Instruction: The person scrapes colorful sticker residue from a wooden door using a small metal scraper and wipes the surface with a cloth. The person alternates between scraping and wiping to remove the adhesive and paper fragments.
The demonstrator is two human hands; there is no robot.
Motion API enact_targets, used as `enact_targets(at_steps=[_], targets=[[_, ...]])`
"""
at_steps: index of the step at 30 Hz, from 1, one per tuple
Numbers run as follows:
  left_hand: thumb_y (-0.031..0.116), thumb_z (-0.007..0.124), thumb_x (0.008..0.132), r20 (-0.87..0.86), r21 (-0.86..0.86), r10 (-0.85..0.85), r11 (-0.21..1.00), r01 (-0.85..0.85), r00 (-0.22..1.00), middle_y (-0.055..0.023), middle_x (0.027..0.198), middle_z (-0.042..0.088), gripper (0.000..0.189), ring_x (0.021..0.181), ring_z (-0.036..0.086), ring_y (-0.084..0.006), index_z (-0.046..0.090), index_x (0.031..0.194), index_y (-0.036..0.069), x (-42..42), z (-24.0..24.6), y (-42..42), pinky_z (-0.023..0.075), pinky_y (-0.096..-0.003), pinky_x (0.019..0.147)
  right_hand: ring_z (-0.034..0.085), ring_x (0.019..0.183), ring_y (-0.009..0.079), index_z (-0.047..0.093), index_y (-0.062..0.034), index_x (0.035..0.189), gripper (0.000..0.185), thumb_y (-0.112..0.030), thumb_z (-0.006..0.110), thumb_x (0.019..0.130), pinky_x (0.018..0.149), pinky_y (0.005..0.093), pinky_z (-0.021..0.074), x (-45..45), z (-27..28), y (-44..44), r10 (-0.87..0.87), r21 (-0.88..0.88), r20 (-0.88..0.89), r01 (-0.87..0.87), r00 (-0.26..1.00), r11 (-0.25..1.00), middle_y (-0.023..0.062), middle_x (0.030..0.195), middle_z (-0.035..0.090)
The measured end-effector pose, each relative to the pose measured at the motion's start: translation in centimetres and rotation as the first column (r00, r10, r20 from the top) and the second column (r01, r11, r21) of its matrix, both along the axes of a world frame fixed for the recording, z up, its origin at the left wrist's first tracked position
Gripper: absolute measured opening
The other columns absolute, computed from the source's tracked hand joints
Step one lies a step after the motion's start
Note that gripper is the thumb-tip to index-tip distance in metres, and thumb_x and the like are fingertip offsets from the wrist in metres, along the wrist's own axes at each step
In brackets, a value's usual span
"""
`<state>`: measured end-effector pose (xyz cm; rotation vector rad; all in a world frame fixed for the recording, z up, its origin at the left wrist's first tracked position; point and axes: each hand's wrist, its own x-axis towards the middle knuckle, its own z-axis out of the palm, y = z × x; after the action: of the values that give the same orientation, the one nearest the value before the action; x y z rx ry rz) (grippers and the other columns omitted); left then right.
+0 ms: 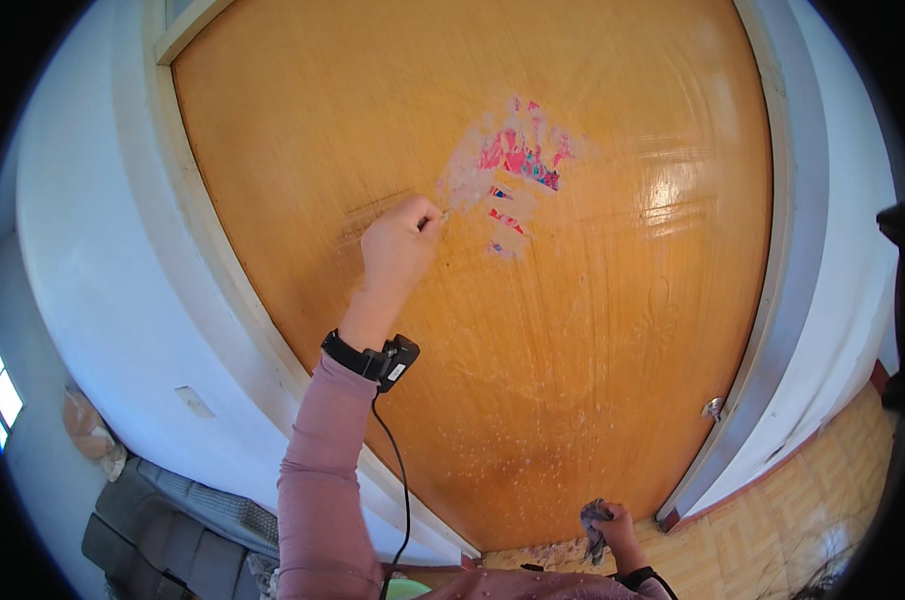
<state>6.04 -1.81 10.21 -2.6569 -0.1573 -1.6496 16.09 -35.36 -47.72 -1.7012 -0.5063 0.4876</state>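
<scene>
My left hand (400, 244) is raised against a glossy yellow-brown wooden door (572, 337). It is closed on a small thin tool (443, 216), mostly hidden by the fingers; its exact kind is unclear. The tip meets the lower left edge of a whitish paper residue (467, 180) on the door. Torn pink and blue remnants of a sticker (524, 161) cling beside it, with smaller scraps below. Low at the right, my right hand (623, 534) grips a crumpled grey cloth (593, 525). Pale droplets or specks dot the lower door.
A metal door handle (713, 408) juts out at the right. Grey cushioned seating (167, 532) stands at the lower left, near a wall plate (194, 401). Scraps (557, 553) litter the tiled floor (767, 510) by the door. A light green container (407, 588) shows below me. A cable (404, 472) hangs from my left wrist.
</scene>
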Motion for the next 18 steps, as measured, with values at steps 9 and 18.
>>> enact_targets(at_steps=[9,18], targets=[[0.013,0.072,0.086,-0.119,0.146,0.013,0.989,0.004,0.993,-0.0048,0.065,0.059,0.012,0.061,0.053,-0.0096,0.065,0.081,0.003,0.7,-1.8,-3.0,0.0436,-0.0275,0.056,0.065,0.102,0.0283,0.070,-0.0017,0.110,0.048,-0.006,0.080,0.063,0.089,0.0371,0.0516,0.7,-1.9,0.2,-0.031,0.072,-0.002,0.031,1.000,0.997,0.0139,0.108,0.066],[0.016,0.071,0.086,0.000,0.158,-0.055,0.986,0.054,0.998,-0.0128,0.066,0.059,0.016,0.058,0.059,-0.0190,0.064,0.077,0.006,0.4,-3.3,-2.4,0.0460,-0.0317,0.055,0.065,0.100,0.0292,0.070,-0.0020,0.110,0.049,-0.007,0.080,0.062,0.088,0.0371,0.0517,1.2,-3.2,0.0,-0.044,0.138,-0.005,0.044,0.999,0.989,0.0138,0.103,0.066]])
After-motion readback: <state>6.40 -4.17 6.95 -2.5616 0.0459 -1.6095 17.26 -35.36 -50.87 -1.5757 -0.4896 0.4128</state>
